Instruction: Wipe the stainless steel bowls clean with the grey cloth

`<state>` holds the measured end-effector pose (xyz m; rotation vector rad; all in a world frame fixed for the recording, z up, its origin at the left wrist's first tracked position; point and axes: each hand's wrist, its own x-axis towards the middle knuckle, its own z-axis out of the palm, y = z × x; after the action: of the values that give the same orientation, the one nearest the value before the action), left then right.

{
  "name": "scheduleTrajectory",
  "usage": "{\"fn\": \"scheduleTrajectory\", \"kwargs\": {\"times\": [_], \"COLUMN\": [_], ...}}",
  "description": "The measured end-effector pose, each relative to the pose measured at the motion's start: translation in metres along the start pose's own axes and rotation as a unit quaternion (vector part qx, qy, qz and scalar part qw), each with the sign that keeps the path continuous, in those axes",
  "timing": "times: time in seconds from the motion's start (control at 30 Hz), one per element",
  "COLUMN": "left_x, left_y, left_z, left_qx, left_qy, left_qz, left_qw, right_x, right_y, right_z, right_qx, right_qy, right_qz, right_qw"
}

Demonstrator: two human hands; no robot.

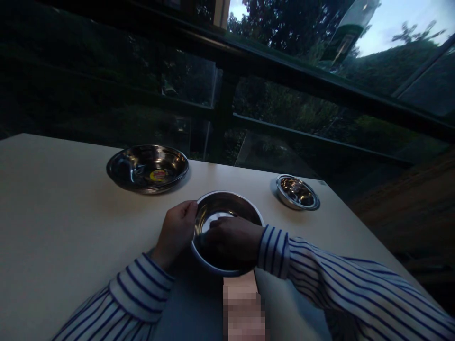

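A round stainless steel bowl (247,207) is tilted toward me at the table's near edge. My left hand (177,232) grips its left rim, with the thumb on top and the other fingers out of sight behind the wall. Inside the bowl is my right hand (232,237), its fingers curled down against the inner surface. Shadow hides the fingertips, so I cannot make out what they hold, if anything. Beyond my left hand sits a wide, shallow steel basin (142,163) with a yellow and red sticker. A smaller steel bowl (297,192) stands at the right.
The white table (64,203) reaches from the left edge of view to a corner at the back right. Behind it runs a dark window frame (284,66), with trees past the glass. A bottle with a green label (346,38) appears at the upper right.
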<state>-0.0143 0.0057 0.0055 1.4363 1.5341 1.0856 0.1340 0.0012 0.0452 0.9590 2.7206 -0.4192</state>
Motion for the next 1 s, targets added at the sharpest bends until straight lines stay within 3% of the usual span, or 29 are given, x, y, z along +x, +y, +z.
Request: {"fn": "scheduleTrajectory", "kwargs": {"times": [0.1, 0.17, 0.3, 0.43, 0.5, 0.63, 0.73, 0.83, 1.0], "left_x": [-0.001, -0.002, -0.001, 0.0, 0.0, 0.0, 0.0, 0.0, 0.0], "left_y": [0.0, 0.001, 0.004, 0.002, 0.001, 0.0, 0.0, 0.0, 0.0], "left_z": [0.0, 0.002, 0.005, 0.004, 0.002, 0.001, 0.002, 0.004, 0.004], "left_qx": [-0.001, 0.006, 0.006, 0.009, 0.01, 0.022, 0.025, 0.027, 0.013], "left_qy": [-0.01, -0.002, 0.018, 0.029, 0.032, 0.018, 0.005, 0.023, 0.034], "left_qz": [0.003, 0.008, -0.003, -0.008, -0.007, 0.001, 0.014, 0.01, 0.008], "left_qw": [1.0, 1.0, 1.0, 1.0, 0.999, 1.0, 1.0, 0.999, 0.999], "right_x": [-0.018, -0.024, -0.013, 0.011, 0.013, -0.005, -0.019, -0.023, -0.02], "right_y": [0.007, 0.009, 0.003, -0.006, -0.006, 0.004, 0.011, 0.013, 0.008], "right_z": [-0.015, -0.02, -0.006, 0.009, 0.007, -0.01, -0.021, -0.019, -0.005], "right_qx": [-0.024, -0.05, -0.02, -0.022, -0.018, -0.013, -0.082, -0.11, -0.03], "right_qy": [-0.131, -0.158, -0.063, 0.064, 0.047, -0.088, -0.141, -0.131, -0.069], "right_qz": [0.041, 0.069, 0.032, 0.057, 0.056, 0.045, 0.097, 0.087, 0.019], "right_qw": [0.99, 0.984, 0.997, 0.996, 0.997, 0.995, 0.982, 0.981, 0.997]}}
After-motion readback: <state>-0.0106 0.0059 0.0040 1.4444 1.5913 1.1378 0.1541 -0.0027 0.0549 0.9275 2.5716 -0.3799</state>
